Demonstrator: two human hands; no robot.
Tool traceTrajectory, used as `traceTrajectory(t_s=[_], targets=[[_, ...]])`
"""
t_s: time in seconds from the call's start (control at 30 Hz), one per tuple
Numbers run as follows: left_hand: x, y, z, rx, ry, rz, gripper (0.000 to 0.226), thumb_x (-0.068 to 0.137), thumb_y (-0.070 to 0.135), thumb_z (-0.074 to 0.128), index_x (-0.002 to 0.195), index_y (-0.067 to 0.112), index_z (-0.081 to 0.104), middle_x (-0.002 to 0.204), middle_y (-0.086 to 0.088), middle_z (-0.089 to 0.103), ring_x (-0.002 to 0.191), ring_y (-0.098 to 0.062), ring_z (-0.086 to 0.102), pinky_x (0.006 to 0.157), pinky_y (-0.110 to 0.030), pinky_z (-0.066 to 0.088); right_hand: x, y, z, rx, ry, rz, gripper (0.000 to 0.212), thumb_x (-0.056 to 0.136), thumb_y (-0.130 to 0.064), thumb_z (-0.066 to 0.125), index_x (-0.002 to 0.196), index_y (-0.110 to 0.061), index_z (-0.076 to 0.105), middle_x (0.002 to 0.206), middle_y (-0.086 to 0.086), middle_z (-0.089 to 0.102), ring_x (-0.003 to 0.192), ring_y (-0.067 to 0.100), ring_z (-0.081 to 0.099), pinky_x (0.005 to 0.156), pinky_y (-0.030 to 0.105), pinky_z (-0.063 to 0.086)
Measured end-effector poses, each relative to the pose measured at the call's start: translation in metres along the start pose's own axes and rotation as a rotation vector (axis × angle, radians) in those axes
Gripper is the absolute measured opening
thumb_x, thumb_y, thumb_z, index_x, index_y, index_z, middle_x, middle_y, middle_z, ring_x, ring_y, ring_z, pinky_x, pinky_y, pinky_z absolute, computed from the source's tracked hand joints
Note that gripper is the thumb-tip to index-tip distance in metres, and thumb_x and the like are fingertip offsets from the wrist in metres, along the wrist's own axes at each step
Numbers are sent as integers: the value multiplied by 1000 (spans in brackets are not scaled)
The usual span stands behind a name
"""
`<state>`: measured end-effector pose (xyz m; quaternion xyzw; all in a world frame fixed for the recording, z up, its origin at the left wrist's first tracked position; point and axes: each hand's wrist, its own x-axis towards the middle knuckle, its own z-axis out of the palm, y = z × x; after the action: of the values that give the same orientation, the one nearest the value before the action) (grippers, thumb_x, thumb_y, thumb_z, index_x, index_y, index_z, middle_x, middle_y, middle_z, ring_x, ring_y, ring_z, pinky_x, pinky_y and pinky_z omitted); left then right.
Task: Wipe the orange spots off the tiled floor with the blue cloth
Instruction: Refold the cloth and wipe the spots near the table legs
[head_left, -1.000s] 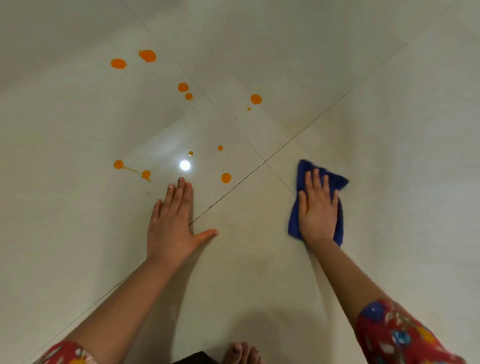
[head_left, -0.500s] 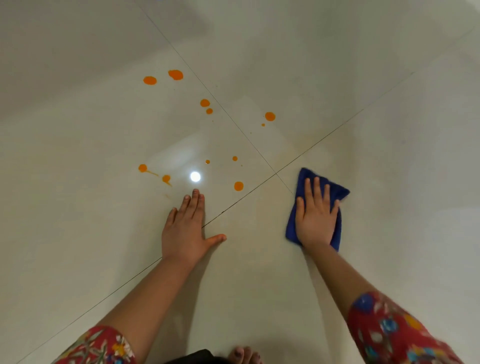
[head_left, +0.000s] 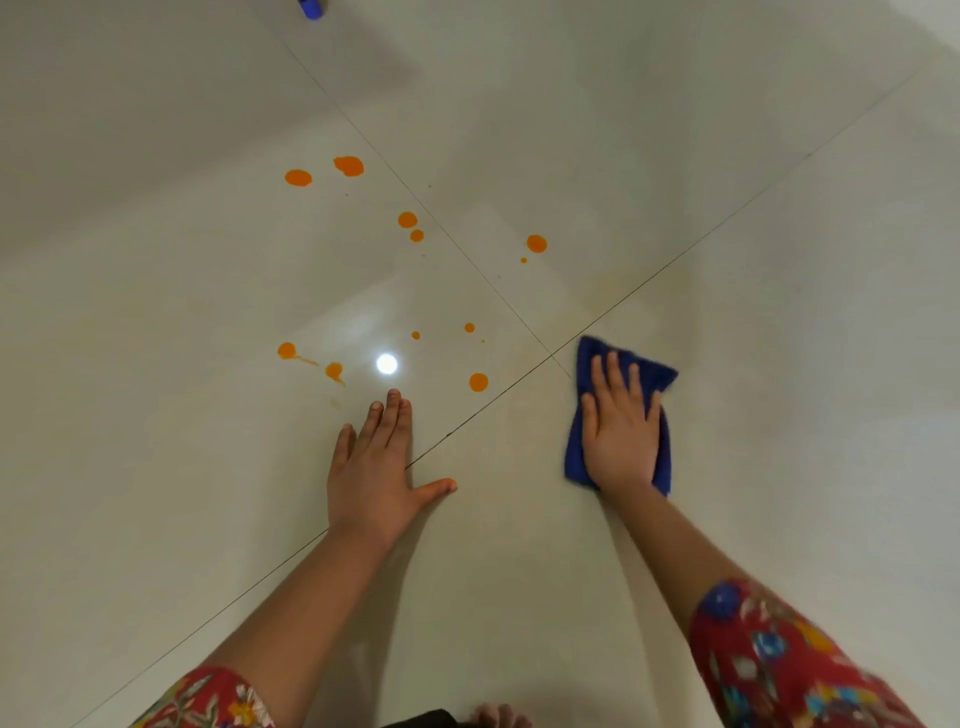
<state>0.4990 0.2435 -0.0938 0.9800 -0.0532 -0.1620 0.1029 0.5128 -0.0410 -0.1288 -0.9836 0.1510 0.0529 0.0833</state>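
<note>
The folded dark blue cloth (head_left: 621, 415) is pressed flat to the glossy pale tiled floor (head_left: 779, 364) under the right hand (head_left: 621, 439), whose palm and spread fingers lie on top of it rather than closing round it; its far corner sits just right of the point where the dark grout lines (head_left: 649, 286) cross. The left hand (head_left: 371, 478) is laid open and empty on the floor, fingers together, thumb out to the side across a grout line. Against the frames from a second and half a second ago, both hands and the cloth are placed much as before relative to the grout cross; what differs is the framing, with more of the far floor taken in. The scattered orange spots (head_left: 478, 382) are found in the same pattern as before, none wiped, the nearest one lying between the two hands and well apart from the cloth. A small blue object (head_left: 310, 8), too cropped to identify, is now seen at the top edge. Red floral sleeves (head_left: 789, 660) are visible at the bottom corners.
</note>
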Motion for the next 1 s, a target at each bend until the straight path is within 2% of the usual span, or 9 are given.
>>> traceTrajectory(t_s=[0.1, 0.27, 0.4, 0.47, 0.53, 0.57, 0.7, 0.8, 1.0], targets=[[2, 0, -1, -8, -1, 8, 110, 76, 79, 44, 154, 20, -4, 161, 8, -10, 149, -10, -2, 120, -38, 2, 43, -28, 0, 35, 10, 93, 54, 104, -36, 21, 155, -22, 11, 163, -1, 9, 150, 22, 6, 121, 48, 6], [1, 1, -2, -4, -15, 6, 111, 76, 79, 45, 154, 19, -6, 162, 5, -9, 149, -12, -3, 119, -38, 2, -40, -64, 15, 95, -9, -289, 54, 100, -32, 24, 152, -21, 29, 159, -1, 24, 148, 21, 18, 120, 43, 12], [0, -6, -4, -25, -17, 35, 102, 81, 73, 47, 154, 22, -4, 162, 6, -9, 149, -11, -4, 118, -40, -6, -124, -68, 15, 423, -112, -299, 49, 98, -35, 27, 140, -22, 50, 147, -10, 41, 139, 0, 28, 117, 27, 18], [-5, -19, -7, -15, 31, 61, 91, 85, 68, 43, 154, 25, 3, 162, 7, -4, 149, -11, 0, 117, -41, -8, -123, -81, 3, 726, -127, -112, 48, 97, -41, 27, 124, -18, 60, 125, -8, 62, 117, -8, 49, 101, 27, 38], [-13, -36, -7, -37, 131, 40, 84, 85, 68, 37, 154, 24, 15, 161, 8, 4, 148, -11, 6, 118, -42, -3, -98, -91, -17, 935, 0, 65, 37, 97, -37, 32, 103, -13, 59, 90, -11, 62, 80, -9, 54, 79, 24, 38], [-18, -45, -7, -55, 167, 15, 83, 84, 68, 34, 153, 24, 20, 161, 8, 6, 148, -11, 8, 118, -43, 0, -81, -94, -27, 957, 93, 116, 34, 99, -34, 33, 104, -12, 59, 87, -11, 59, 73, -5, 50, 77, 22, 36], [-32, -76, -4, -80, 125, -106, 87, 82, 73, 22, 154, 24, 15, 161, 11, -2, 148, -8, -2, 119, -43, 0, -23, -110, -32, 776, 102, 16, 37, 105, -22, 34, 140, -18, 47, 129, 2, 55, 105, 3, 47, 91, 15, 30], [-30, -88, -6, -76, 74, -154, 97, 75, 80, 17, 155, 25, 8, 160, 11, -7, 148, -8, -6, 119, -42, -1, -11, -136, 7, 244, -61, -186, 50, 103, -34, 25, 153, -25, 24, 161, -1, 20, 148, 23, 18, 120, 43, 10], [-18, -107, -15, -234, -21, -133, 119, 59, 89, 39, 153, 32, -7, 155, 16, -24, 142, -6, -25, 117, -40, -12, -59, -114, 22, -72, -137, -547, 57, 99, -48, 22, 154, -35, 12, 163, -10, 4, 150, 29, -3, 114, 64, 0]])
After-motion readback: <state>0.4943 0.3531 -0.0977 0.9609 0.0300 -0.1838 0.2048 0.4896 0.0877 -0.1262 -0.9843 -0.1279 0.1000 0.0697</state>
